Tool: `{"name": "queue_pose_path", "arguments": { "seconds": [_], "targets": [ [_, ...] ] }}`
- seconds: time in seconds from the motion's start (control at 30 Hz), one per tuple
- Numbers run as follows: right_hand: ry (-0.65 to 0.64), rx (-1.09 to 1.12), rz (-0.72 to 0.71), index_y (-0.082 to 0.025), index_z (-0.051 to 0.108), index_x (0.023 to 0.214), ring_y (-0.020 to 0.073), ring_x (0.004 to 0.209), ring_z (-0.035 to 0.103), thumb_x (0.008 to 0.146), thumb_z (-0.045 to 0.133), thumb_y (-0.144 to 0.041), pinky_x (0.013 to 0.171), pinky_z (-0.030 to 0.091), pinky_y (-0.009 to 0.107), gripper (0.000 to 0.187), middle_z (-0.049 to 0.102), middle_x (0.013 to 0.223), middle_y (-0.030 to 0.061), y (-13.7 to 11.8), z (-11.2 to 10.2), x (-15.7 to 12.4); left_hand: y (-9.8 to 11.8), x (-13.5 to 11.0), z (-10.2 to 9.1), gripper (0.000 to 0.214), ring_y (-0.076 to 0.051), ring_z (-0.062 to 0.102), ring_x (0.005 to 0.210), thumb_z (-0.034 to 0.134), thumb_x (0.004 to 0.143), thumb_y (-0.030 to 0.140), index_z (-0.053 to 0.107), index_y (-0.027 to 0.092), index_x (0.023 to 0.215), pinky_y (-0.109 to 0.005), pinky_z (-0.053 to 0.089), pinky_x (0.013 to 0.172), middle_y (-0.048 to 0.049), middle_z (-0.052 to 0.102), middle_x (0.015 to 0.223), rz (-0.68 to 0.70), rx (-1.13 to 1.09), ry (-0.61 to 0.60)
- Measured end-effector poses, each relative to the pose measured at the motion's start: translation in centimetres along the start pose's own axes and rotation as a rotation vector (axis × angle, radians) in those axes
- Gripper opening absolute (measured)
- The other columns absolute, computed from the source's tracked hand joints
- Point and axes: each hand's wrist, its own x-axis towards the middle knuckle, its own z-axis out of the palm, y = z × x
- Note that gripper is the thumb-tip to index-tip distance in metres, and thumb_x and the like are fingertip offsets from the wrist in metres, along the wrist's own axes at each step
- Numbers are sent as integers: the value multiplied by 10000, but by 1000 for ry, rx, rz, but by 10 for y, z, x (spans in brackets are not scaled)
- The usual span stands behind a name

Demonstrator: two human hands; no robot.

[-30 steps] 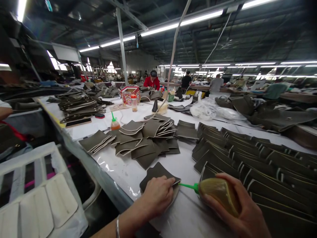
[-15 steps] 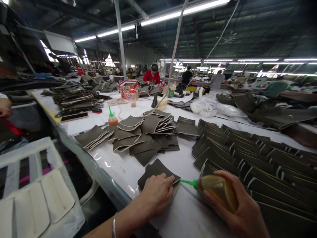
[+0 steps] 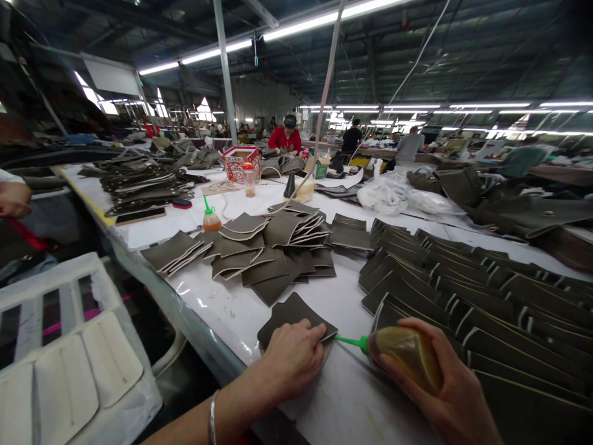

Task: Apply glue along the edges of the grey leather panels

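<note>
Head view. Left hand (image 3: 294, 358): fingers curled, pressing down a dark olive-grey leather panel (image 3: 290, 313) near the front edge of the white-covered worktable (image 3: 343, 296). Right hand (image 3: 451, 395): wrapped around an amber squeeze bottle with a green nozzle (image 3: 405, 357), nozzle tip touching the panel's right edge. Behind: a loose heap of matching panels (image 3: 273, 250). Right: overlapped rows of panels (image 3: 467, 290). Further back: a small orange-capped bottle (image 3: 211, 217).

The dark olive piece (image 3: 291, 316) is seen as matt, leather-like sheet; the squeeze bottle (image 3: 407, 364) is made of translucent amber plastic with a glossy green nozzle; the surface (image 3: 343, 395) is covered in white, shiny plastic film; a smooth metal bangle (image 3: 212, 420) is worn.
</note>
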Motion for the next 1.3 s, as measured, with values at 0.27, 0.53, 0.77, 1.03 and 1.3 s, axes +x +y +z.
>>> {"name": "queue_pose_path", "arguments": {
  "seconds": [0.27, 0.53, 0.77, 1.03, 1.3],
  "targets": [
    [42, -15, 30, -301, 538, 1136, 236, 869, 629, 764, 656, -600, 770, 485, 344, 491, 621, 1049, -14, -4, -1, 0, 0, -3, 1, 341, -260, 678, 782, 325, 941, 285, 620, 279, 1113, -354, 483, 664, -36, 669, 896, 9, -17, -3],
    [-63, 111, 119, -298, 519, 1139, 227, 848, 647, 765, 641, -609, 744, 485, 319, 501, 662, 969, -34, -12, 3, -10, -1, -4, -5, 393, -275, 686, 838, 337, 927, 264, 597, 286, 1221, -377, 514, 714, -46, 674, 939, -12, -46, -35],
    [-133, 158, 172, -289, 517, 1137, 224, 813, 651, 751, 641, -635, 716, 490, 316, 533, 665, 933, -30, -13, 1, -17, -3, -5, -4, 437, -270, 680, 925, 336, 936, 254, 566, 267, 1307, -381, 521, 779, -59, 678, 1014, -21, -97, -46],
    [-106, 144, 177, -289, 529, 1133, 235, 826, 652, 740, 649, -633, 725, 496, 322, 535, 666, 954, -23, -16, 2, -23, -4, -5, 0, 429, -263, 679, 917, 331, 949, 261, 563, 263, 1309, -379, 525, 783, -57, 674, 1012, -10, -98, -16],
    [-185, 92, 144, -287, 525, 1151, 234, 856, 669, 734, 666, -656, 731, 539, 304, 575, 673, 1003, -7, -5, 1, -28, -6, -7, 1, 426, -266, 672, 940, 323, 957, 272, 563, 257, 1309, -392, 529, 826, -56, 662, 1011, -25, -118, -3]
  ]
}}
